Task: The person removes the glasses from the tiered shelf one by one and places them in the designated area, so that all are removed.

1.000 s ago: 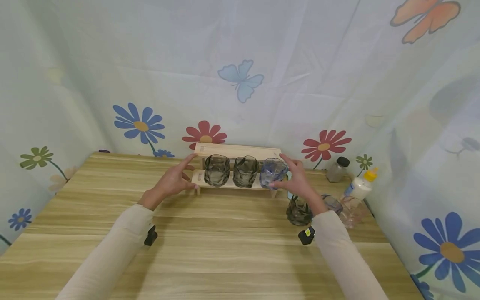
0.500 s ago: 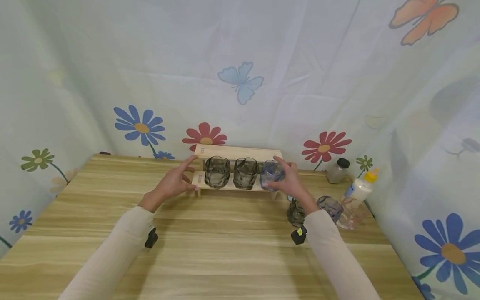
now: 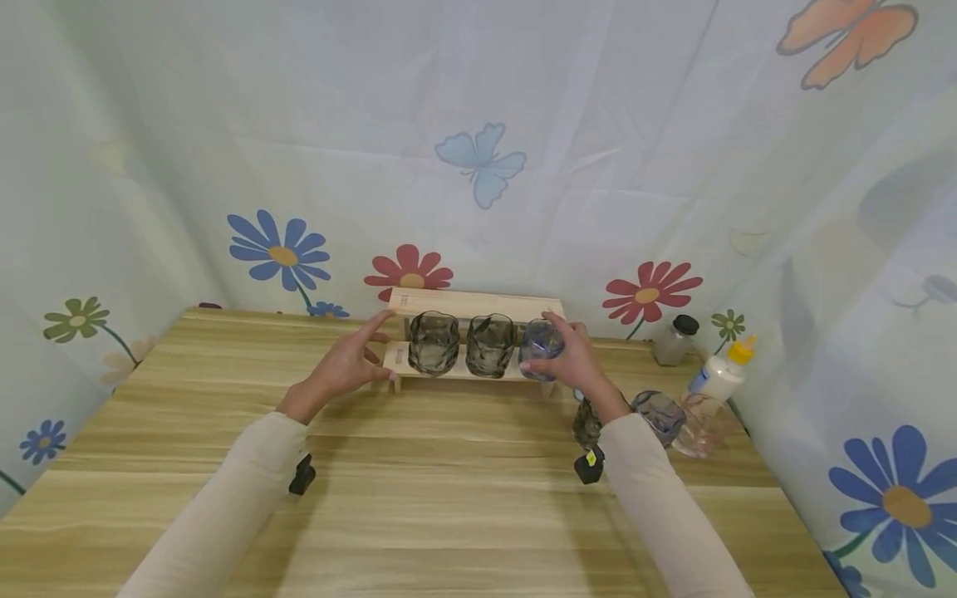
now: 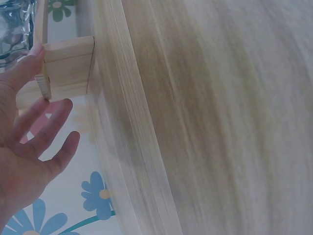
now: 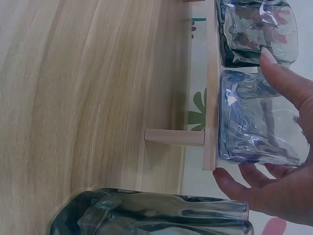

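A two-tier wooden shelf [image 3: 478, 303] stands at the back of the table. Two smoky grey glasses [image 3: 434, 345] and a blue-tinted glass [image 3: 540, 345] stand in a row on its lower tier. My left hand [image 3: 344, 361] holds the lower tier's left end, thumb at the front edge, as the left wrist view shows with the shelf board [image 4: 43, 73] between thumb and fingertip. My right hand [image 3: 574, 357] grips the blue glass [image 5: 259, 120] at the right end, thumb on one side and fingers on the other. The fingers partly hide behind the glass in the head view.
Right of the shelf stand a dark glass [image 3: 586, 425], partly behind my right wrist, a bluish glass [image 3: 660, 415] and a pinkish glass [image 3: 701, 428]. Behind them are a black-capped jar [image 3: 674, 342] and a white bottle [image 3: 721, 374] with a yellow nozzle. A patterned curtain backs the table.
My right hand has moved slightly left with the blue glass, which now stands straighter and nearer the middle grey glass. My left hand keeps its place at the shelf's end.
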`<state>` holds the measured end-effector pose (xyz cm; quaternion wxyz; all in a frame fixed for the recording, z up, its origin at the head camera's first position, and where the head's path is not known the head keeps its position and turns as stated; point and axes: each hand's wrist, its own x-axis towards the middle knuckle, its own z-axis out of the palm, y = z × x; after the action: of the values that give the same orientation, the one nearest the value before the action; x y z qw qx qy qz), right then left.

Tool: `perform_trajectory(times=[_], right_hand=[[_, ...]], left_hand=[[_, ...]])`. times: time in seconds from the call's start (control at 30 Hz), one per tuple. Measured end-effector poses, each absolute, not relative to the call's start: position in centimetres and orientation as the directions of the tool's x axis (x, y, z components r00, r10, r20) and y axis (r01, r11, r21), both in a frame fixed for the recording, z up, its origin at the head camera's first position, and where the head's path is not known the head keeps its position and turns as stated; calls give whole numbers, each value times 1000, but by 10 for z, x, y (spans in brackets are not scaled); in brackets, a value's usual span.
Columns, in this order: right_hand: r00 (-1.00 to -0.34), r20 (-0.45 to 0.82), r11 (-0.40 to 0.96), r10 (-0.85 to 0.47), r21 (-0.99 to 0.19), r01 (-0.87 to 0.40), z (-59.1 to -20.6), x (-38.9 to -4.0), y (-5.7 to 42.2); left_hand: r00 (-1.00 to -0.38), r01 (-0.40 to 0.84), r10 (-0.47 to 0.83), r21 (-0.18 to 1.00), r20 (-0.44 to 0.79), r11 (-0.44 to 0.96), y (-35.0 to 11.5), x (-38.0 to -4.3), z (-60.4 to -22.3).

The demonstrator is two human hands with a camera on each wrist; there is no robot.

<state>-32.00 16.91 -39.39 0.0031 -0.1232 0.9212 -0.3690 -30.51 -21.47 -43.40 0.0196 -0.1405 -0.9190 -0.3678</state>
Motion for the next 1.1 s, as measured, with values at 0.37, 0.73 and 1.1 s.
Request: perform_trajectory(times=[0.37, 0.73, 1.1], right_hand=[[-965, 132, 690, -226, -677, -254, -396, -319, 167], [-966, 160, 693, -205, -673, -259, -398, -320, 167], [-969, 155, 690, -190, -682, -244, -396, -319, 170]], left_hand=[[-960, 269, 243, 673, 135, 689, -214, -305, -434], [-962, 265, 240, 671, 132, 693, -215, -307, -436], [-962, 264, 239, 670, 131, 694, -215, -307, -437]])
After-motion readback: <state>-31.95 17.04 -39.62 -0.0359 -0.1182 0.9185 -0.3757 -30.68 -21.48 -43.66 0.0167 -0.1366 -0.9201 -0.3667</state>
